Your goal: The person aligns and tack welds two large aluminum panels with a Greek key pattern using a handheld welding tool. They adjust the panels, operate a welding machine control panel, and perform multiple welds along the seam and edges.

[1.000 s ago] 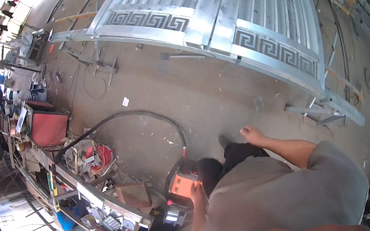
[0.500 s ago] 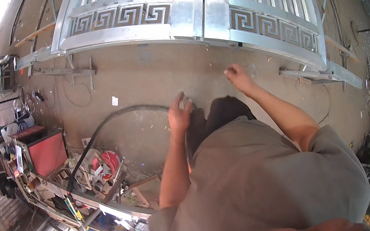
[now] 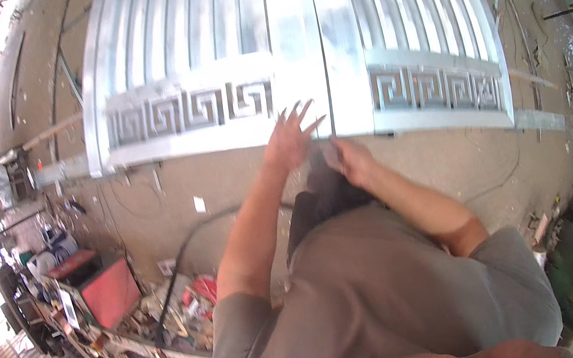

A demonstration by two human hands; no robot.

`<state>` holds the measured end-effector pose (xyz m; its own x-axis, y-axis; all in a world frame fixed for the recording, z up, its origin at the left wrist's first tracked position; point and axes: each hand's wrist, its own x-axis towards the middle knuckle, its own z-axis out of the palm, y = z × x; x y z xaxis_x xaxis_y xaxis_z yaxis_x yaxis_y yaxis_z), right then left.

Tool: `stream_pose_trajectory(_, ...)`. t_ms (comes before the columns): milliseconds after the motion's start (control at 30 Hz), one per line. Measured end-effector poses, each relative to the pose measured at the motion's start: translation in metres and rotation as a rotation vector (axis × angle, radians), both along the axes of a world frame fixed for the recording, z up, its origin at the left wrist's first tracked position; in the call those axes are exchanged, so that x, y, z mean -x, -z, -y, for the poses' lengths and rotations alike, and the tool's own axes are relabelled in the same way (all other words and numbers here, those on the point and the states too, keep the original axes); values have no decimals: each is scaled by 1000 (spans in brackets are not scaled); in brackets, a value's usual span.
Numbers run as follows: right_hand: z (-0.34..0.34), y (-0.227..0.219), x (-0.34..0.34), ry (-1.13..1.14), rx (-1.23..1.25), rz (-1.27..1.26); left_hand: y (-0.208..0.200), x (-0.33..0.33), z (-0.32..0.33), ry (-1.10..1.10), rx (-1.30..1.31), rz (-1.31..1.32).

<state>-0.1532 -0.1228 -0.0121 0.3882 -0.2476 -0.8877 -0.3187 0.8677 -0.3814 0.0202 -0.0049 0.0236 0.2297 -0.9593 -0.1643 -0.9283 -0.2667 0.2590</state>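
A large silver metal gate [image 3: 340,24] with two leaves lies in front of the person, at the upper middle of the view, and a narrow dark gap runs between the leaves. Near its lower edge, each leaf has a band of angular key-pattern openwork: the left band [image 3: 190,110] and the right band [image 3: 431,88]. Above these bands, long ribs run away from the person. Metal beams show past both sides of the gate, the left beam [image 3: 63,171] and the right beam [image 3: 541,120].

The left hand [image 3: 286,144] is open with its fingers spread, and in the view it overlaps the lower edge of the gate, beside the gap; I cannot tell if it touches the metal. The right hand [image 3: 354,159] is just below this edge, near the left hand, with its fingers bent. Something greyish shows at its fingertips, but it is blurred, so I cannot tell if the hand grips a thing.

On the brown floor [image 3: 241,179], to the left of the person, lie a small white sheet [image 3: 200,204] and a curved black hose [image 3: 196,229]. Farther left stands a red box-shaped cabinet [image 3: 111,294], close to a cluttered bench.
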Motion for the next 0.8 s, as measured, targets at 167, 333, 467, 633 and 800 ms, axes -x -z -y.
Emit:
stream_pose_trajectory(167, 3, -10, -6, 50, -133, 20, 4, -25, 9, 158, -57, -71)
stream_pose_trajectory(333, -3, 2, -5, 191, -210, 56, 15, -32, 6, 224, 59, -107)
stream_pose_trajectory(467, -13, 13, -5, 351, -253, 7, 19, -33, 2, 246, 135, -103)
stream_pose_trajectory(633, -32, 2, -13, 432, -148, 127, 23, -44, 6, 286, 269, -144)
stream_pose_trajectory(800, -46, -12, -32, 447, 69, 66, 22, -53, 9, 353, 316, -153)
